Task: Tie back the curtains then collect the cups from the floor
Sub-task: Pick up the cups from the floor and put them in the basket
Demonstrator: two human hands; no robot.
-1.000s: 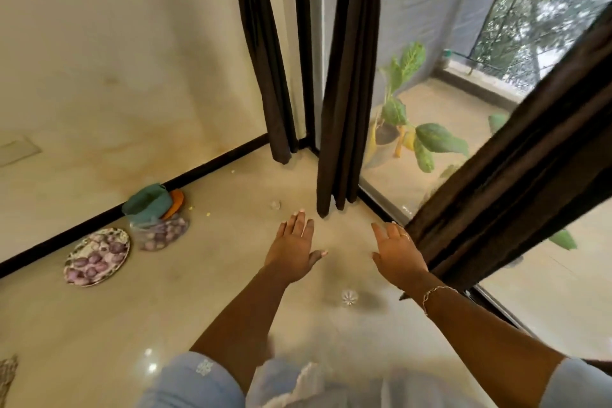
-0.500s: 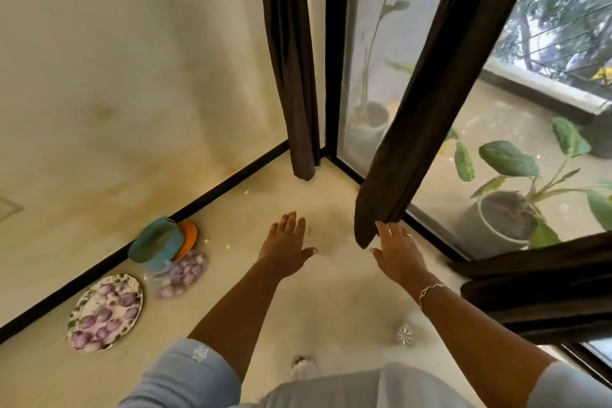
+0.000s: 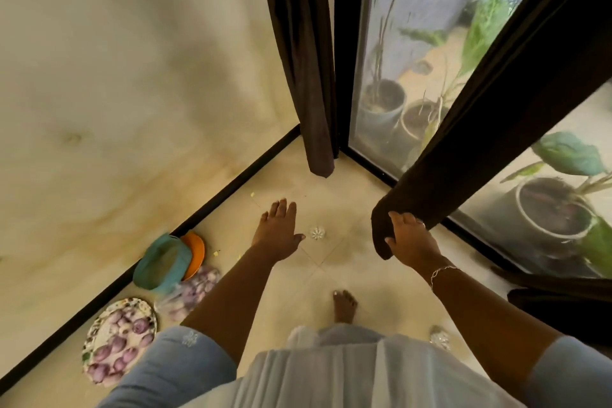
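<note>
The right hand [image 3: 411, 242] grasps the curtain [image 3: 480, 129] end; nothing looks tied yet. The left hand [image 3: 277, 232] hangs released, a cup [image 3: 317, 232] just beside it uncollected.

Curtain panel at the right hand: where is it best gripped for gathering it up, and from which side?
Grip the curtain panel at its bunched lower end, where the right hand curls round it. Come from the room side: the folds hang slanted close to the window glass, so that face is probably the free one. The left hand is open.
</note>
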